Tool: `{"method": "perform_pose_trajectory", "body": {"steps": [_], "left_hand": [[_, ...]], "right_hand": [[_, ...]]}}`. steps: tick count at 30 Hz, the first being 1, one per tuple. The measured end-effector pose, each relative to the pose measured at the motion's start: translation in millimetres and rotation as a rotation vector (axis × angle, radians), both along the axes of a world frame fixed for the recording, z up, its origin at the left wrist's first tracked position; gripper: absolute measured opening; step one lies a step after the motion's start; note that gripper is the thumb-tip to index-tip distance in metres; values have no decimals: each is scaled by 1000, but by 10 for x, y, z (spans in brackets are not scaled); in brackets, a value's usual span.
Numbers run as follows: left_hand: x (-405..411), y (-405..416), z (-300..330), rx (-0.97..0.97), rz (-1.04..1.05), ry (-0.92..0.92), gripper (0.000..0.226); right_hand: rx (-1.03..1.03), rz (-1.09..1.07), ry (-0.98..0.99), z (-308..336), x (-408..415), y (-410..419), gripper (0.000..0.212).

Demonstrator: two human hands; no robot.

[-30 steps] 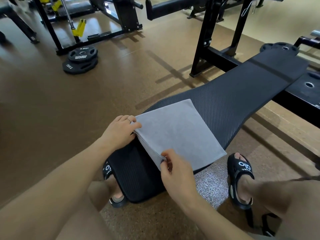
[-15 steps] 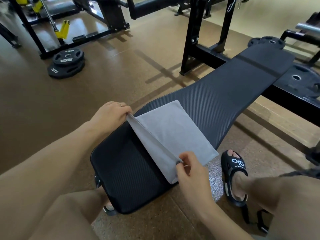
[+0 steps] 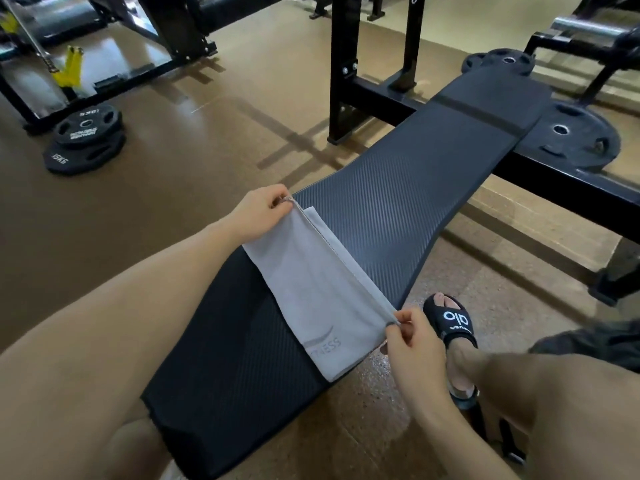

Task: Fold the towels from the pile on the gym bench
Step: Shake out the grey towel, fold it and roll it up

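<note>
Grey towel (image 3: pixel 311 292) on the bench (image 3: pixel 415 202), its raised fold pinched by left hand (image 3: pixel 259 216) and right hand (image 3: pixel 412 344).

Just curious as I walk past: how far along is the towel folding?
Done: the grey towel on the bench already lies doubled, with several layers at its edge. In hand: the left hand and right hand each pinch a corner of its raised edge, mid-fold. Left: laying that edge down. No pile or finished towels are in view, so the rest cannot be judged.

Bright, even indoor light throws soft shadows across the floor (image 3: pixel 242 109), with wide-angle bending and slight blur at the edges.
</note>
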State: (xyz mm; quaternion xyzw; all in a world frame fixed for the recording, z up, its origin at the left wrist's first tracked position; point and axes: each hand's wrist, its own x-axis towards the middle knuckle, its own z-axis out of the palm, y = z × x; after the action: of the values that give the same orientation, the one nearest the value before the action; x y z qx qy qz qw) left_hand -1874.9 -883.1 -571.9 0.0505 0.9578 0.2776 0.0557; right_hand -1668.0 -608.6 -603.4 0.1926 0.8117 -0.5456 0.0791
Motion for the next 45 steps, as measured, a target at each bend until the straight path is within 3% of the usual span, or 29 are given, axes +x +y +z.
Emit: {"method": "perform_pose_trajectory", "body": {"steps": [5, 15, 29, 34, 37, 40, 43, 45], "left_hand": [[-90, 108, -212, -14, -11, 14, 18], [-186, 250, -420, -264, -18, 60, 21], [-185, 332, -568, -426, -7, 141, 23], [-184, 385, -609, -489, 44, 177, 26], [-158, 426, -505, -575, 78, 194, 32], [85, 500, -247, -662, 41, 321, 45], [759, 707, -83, -438, -160, 317, 48], [1351, 839, -95, -363, -350, 233, 52]], "right_hand": [[-1, -10, -25, -77, -101, 73, 15], [-7, -37, -79, -217, -210, 112, 14], [38, -15, -121, -316, -245, 124, 18], [49, 11, -123, -251, -273, 161, 7], [27, 23, -87, -171, -293, 193, 25], [25, 41, -51, -135, -326, 190, 42], [81, 82, -50, -131, -396, 183, 60], [113, 108, -58, -113, -435, 195, 59]]}}
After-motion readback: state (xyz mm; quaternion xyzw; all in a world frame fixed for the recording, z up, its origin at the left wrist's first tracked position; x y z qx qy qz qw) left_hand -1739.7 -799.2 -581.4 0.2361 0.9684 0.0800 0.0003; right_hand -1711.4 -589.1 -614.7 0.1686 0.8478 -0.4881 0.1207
